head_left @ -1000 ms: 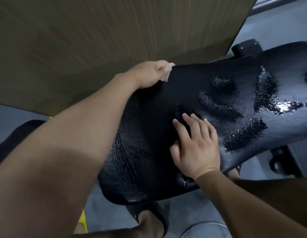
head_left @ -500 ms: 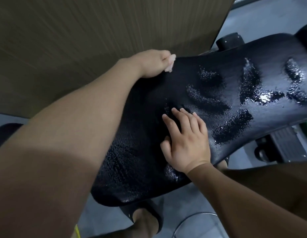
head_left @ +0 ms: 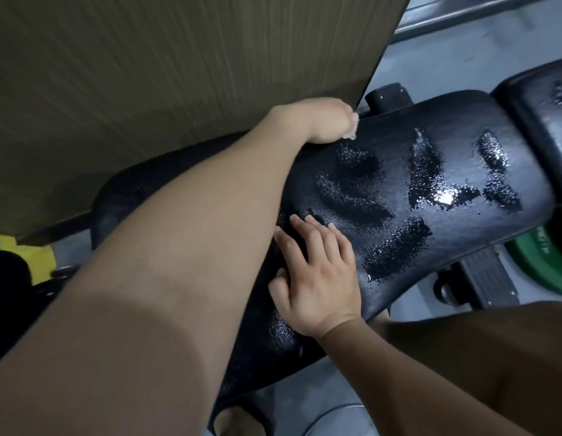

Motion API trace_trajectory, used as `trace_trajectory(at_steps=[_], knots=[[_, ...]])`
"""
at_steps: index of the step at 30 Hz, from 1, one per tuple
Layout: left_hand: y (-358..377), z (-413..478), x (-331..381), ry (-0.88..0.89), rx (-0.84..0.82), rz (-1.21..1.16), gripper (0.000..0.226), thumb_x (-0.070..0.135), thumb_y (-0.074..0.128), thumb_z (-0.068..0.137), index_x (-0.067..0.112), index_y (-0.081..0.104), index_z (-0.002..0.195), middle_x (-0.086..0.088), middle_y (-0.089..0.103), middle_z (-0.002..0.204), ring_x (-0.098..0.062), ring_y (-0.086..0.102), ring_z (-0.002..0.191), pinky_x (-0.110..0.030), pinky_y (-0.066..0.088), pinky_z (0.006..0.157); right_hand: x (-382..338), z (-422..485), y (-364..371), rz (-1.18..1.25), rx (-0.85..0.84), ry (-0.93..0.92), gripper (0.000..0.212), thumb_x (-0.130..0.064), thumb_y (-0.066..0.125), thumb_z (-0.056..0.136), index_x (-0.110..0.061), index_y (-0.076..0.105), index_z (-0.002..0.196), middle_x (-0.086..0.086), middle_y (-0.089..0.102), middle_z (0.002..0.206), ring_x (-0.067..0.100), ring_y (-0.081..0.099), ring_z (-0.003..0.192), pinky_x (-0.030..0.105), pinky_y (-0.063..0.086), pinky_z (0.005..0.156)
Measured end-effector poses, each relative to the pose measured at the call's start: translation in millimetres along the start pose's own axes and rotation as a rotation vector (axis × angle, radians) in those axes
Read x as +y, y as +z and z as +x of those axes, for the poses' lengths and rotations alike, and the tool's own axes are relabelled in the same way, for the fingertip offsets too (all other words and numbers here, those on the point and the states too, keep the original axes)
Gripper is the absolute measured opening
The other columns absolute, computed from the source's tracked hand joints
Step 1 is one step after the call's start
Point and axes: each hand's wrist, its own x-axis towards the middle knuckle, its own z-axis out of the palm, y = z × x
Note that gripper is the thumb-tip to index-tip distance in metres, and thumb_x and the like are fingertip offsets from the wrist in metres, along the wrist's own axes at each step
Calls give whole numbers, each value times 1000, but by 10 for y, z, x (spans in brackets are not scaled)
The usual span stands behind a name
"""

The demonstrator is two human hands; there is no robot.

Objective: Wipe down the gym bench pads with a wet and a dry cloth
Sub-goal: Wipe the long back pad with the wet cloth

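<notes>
Since a second ago: left hand (head_left: 323,121) has slid rightward along the far edge of the bench pad (head_left: 456,121), past the nearest wet patch (head_left: 355,158). Right hand (head_left: 317,278) has kept its spot. The view has swung, bringing a second pad (head_left: 544,108) and a green weight plate (head_left: 537,262) into sight at right.

Left hand: fingers curled into a fist over the pad's far rim, gripping a pale cloth (head_left: 448,129). Only a small tuft shows past the knuckles. Cannot tell whether the cloth is wet or dry.

Right hand: flat on the pad's near half, palm down, fingers straight and slightly spread, holding nothing. Fingertips reach the edge of a wet patch.

Bench pad: black, textured, running from lower left to upper right. Several beaded wet streaks lie across its middle and right part, one catching a bright glare (head_left: 445,198). Surface between the streaks looks matte.

Second pad: black, just beyond the right end of the first, with glistening spots on top.

Surroundings: wood-grain panel (head_left: 147,73) behind the far edge, grey floor (head_left: 462,58), a foot in a dark sandal (head_left: 238,416) below the pad, something yellow (head_left: 31,259) at far left.
</notes>
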Motion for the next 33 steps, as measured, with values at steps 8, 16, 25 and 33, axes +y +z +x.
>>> trace_trajectory(at_steps=[8, 16, 25, 33], knots=[[-41, -462, -667, -107, 48, -115, 41, 46, 32, 109, 25, 53, 81, 13, 55, 87, -5, 51, 83, -29, 32, 76, -4, -5, -11, 9, -17, -8, 65, -38, 60, 75, -21, 62, 138, 8, 55, 147, 28, 44, 142, 47, 25, 122], [-66, -584, -907, -221, 19, -150, 34, 33, 34, 108, 21, 52, 83, 3, 54, 90, -18, 48, 91, -32, 33, 85, -9, -2, -1, -4, -9, -9, 65, -35, 61, 74, -20, 63, 137, 9, 56, 146, 30, 45, 141, 47, 25, 122], [-31, -71, -383, -103, -7, -137, 26, 28, 37, 100, 25, 45, 75, 2, 52, 86, -20, 43, 76, -34, 30, 64, -5, 12, 2, -16, -11, -13, 66, -36, 61, 74, -20, 63, 138, 9, 55, 146, 29, 46, 141, 47, 25, 122], [-29, -516, -742, -131, 38, -132, 46, 51, 29, 107, 29, 58, 79, 13, 66, 112, -10, 58, 107, -29, 37, 95, -30, 5, 4, -35, -9, -21, 66, -35, 60, 74, -20, 63, 138, 8, 55, 145, 29, 46, 139, 48, 28, 120]])
